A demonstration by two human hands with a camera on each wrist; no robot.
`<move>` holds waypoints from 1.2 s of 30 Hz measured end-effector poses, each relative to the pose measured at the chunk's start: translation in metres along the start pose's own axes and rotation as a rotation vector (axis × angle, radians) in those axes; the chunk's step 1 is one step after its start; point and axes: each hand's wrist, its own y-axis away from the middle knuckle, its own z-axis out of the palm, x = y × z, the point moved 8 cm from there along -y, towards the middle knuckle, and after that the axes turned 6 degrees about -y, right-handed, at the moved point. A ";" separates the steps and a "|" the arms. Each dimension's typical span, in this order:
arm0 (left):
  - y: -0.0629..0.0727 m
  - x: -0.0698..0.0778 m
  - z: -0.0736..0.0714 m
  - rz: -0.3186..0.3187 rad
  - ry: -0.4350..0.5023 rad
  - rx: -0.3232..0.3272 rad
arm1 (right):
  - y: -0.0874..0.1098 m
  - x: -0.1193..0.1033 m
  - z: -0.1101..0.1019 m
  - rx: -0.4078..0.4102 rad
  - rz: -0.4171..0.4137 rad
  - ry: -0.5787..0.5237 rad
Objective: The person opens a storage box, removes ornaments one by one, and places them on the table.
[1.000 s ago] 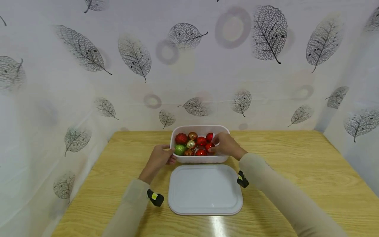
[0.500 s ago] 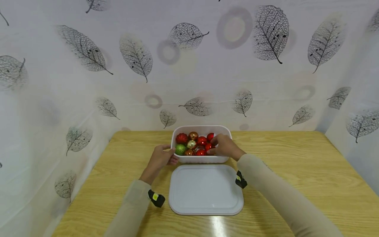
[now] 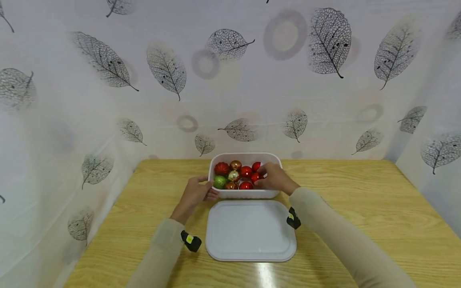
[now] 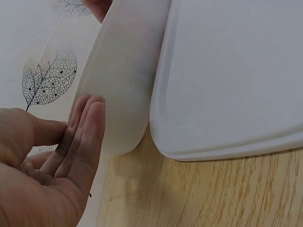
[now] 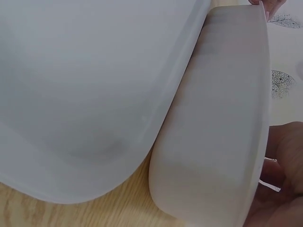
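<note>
A white plastic box (image 3: pixel 248 194) stands at the back of the table, holding several Christmas balls. Among them are a green glittery ball (image 3: pixel 220 182), a gold ball (image 3: pixel 233 176), a copper ball (image 3: pixel 235 165), a ridged dark red ball (image 3: pixel 221 168) and several shiny red ones. My left hand (image 3: pixel 195 193) holds the box's left front corner, thumb at the rim and fingers against the outer wall (image 4: pixel 120 80). Over the box's right end reaches my right hand (image 3: pixel 275 177), thumb and fingers curled round a red Christmas ball (image 3: pixel 255 177); its palm hides that corner.
Flat on the wooden table (image 3: pixel 360 208), just in front of the box, lies a white lid (image 3: pixel 251 231). A leaf-printed curtain (image 3: pixel 230 92) rises behind the table and along both sides. Each wrist carries a small black camera (image 3: pixel 191 241).
My right fingers shift slightly among the red balls at the right end of the box. My left hand stays at its corner, and the lid has not moved.
</note>
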 end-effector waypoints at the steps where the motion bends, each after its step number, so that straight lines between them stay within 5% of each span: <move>1: 0.000 0.000 0.000 0.002 -0.001 0.001 | 0.000 0.000 -0.001 0.003 -0.003 0.000; 22: 0.000 -0.003 0.000 -0.027 -0.011 0.016 | 0.015 -0.011 -0.044 0.018 -0.007 -0.140; 36: 0.001 0.001 0.000 -0.018 -0.011 0.006 | 0.029 0.005 -0.087 0.065 0.064 -0.165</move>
